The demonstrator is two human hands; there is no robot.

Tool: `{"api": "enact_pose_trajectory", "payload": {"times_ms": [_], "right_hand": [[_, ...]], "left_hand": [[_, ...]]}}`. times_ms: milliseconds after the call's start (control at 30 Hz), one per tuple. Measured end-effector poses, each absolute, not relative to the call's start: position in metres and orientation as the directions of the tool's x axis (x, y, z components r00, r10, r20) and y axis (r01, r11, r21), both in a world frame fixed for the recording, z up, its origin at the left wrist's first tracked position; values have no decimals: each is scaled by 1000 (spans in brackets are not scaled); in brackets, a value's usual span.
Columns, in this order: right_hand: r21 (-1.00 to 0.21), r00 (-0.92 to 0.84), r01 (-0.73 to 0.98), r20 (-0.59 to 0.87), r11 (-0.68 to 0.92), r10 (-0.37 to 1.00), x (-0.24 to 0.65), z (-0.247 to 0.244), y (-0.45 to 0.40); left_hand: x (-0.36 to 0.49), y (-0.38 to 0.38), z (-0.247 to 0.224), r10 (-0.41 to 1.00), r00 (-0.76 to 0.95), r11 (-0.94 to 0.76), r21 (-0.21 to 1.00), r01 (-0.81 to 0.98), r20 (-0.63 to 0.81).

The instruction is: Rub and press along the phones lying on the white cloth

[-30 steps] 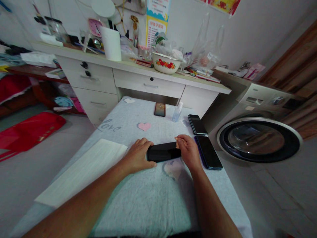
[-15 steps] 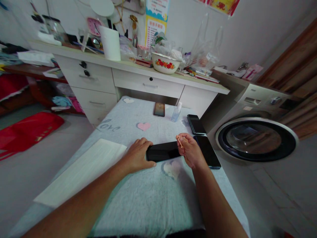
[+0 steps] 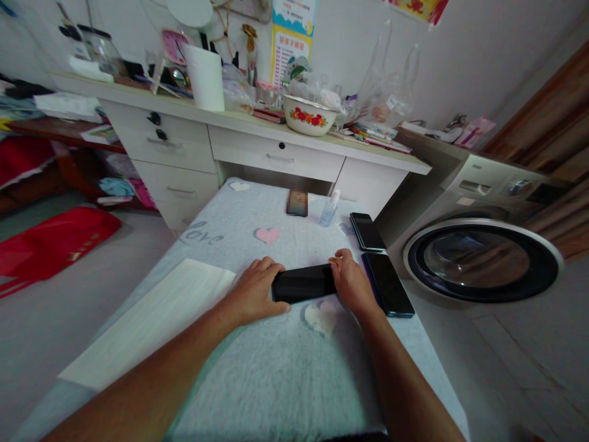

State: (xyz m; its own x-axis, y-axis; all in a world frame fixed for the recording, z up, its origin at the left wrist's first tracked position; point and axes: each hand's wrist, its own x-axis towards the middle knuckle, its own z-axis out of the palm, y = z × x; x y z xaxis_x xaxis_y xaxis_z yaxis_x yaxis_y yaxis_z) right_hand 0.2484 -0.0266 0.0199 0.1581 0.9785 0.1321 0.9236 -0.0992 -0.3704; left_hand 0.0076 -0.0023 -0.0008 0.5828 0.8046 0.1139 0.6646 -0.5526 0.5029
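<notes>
A black smartphone (image 3: 304, 283) lies screen up and crosswise on the cloth-covered table (image 3: 285, 380). My left hand (image 3: 259, 287) grips its left end, thumb at the near edge and fingers at the far edge. At the right end, my right hand (image 3: 352, 283) is closed around a small tan thing, mostly hidden by the fingers, and touches the phone. Just right of that hand lies a dark tablet-like device (image 3: 390, 285) with a bluish edge. Beyond it is another dark phone (image 3: 367, 232).
A white paper towel sheet (image 3: 151, 322) lies to the left. Toward the far edge are a clear spray bottle (image 3: 328, 212) and a small brown card-like item (image 3: 297, 203). Behind stands a white desk (image 3: 276, 158) holding a flowered bowl (image 3: 309, 116); a washing machine (image 3: 478, 184) is at right.
My right hand has turned palm down and come onto the phone's right end, its small tan thing now mostly covered. My left hand keeps its grip on the left end.
</notes>
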Motion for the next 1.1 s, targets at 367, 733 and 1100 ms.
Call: {"api": "enact_pose_trajectory", "payload": {"times_ms": [367,733,1100], "right_hand": [[-329,106,944,206,-33,973,250,13,-29],[-219,60,975,150,-26,987,250,12,-34],[-160,-29,986,84,42,996,233,13,-38]], "left_hand": [[9,-3,1,809,576,-549,502,669,117],[7,-3,-1,797,590,-562,513,649,127],[9,-3,2,801,589,-557,492,668,107]]}}
